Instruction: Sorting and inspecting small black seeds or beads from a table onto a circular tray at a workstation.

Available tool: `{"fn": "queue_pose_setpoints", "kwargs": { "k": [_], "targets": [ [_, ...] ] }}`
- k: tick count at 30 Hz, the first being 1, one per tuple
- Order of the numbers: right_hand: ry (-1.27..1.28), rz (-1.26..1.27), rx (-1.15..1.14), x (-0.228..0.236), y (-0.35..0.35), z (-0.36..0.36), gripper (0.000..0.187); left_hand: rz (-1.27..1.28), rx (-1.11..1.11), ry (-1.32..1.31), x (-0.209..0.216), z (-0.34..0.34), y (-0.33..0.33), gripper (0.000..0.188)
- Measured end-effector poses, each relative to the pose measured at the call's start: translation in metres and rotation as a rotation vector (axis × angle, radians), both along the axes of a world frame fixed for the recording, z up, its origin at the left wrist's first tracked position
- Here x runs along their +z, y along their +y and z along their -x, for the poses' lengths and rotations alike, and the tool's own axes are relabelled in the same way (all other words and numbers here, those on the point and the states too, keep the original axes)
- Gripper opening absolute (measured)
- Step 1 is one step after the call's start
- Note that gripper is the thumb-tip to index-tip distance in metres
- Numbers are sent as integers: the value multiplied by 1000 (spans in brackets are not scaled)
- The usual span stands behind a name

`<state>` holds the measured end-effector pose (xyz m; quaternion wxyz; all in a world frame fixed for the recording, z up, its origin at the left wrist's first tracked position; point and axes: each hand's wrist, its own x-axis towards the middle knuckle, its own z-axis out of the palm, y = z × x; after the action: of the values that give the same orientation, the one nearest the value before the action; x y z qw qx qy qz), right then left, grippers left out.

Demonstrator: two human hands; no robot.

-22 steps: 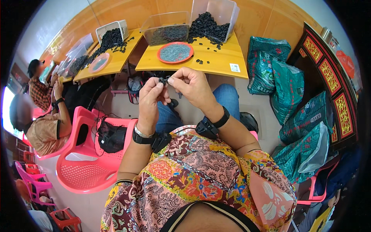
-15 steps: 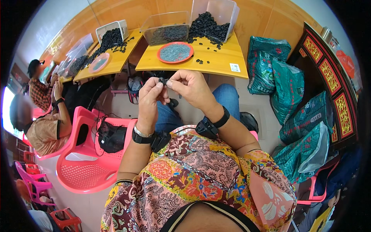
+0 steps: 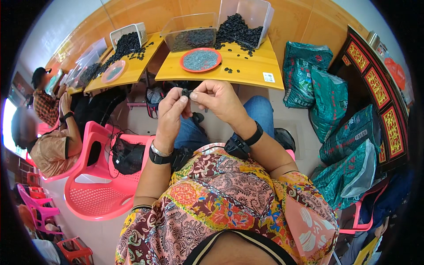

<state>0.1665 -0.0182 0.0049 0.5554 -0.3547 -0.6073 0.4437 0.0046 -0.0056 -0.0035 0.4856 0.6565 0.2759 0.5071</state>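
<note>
And here we are, the left hand with its grip closed on a small black piece, held up in the air just off the near edge of the yellow table! The right hand comes in from the right, thumb and forefinger pinched together at the piece's right edge; whether that grip is on the piece itself or on something tinier, I can't tell. So how far along are we? One piece looks mid-handling, not yet let go, and plenty seems left: a big black heap spills from the tipped clear bin at the far right, and the red plate is well covered with small grey bits. A few loose black pieces lie just right of the plate, finished or not, no telling. Now, what differs from the earliest frame? Only small stuff: the left wrist shifts slightly leftward, the right hand sits a touch nearer, and the black piece shows more of its face, while heap and plate look unchanged
</note>
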Motion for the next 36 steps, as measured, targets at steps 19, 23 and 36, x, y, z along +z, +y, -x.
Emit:
{"fn": "queue_pose_setpoints", "kwargs": {
  "k": [19,23,36],
  "targets": [
    [-63,-145,207,14,-6,-12,27,155,-291,17,7,15,3,23],
    [-41,-85,191,20,-11,-10,26,125,-296,-7,6,14,2,22],
    [49,-97,122,12,-6,-4,21,145,-178,-73,1,5,0,18]
  ]
}}
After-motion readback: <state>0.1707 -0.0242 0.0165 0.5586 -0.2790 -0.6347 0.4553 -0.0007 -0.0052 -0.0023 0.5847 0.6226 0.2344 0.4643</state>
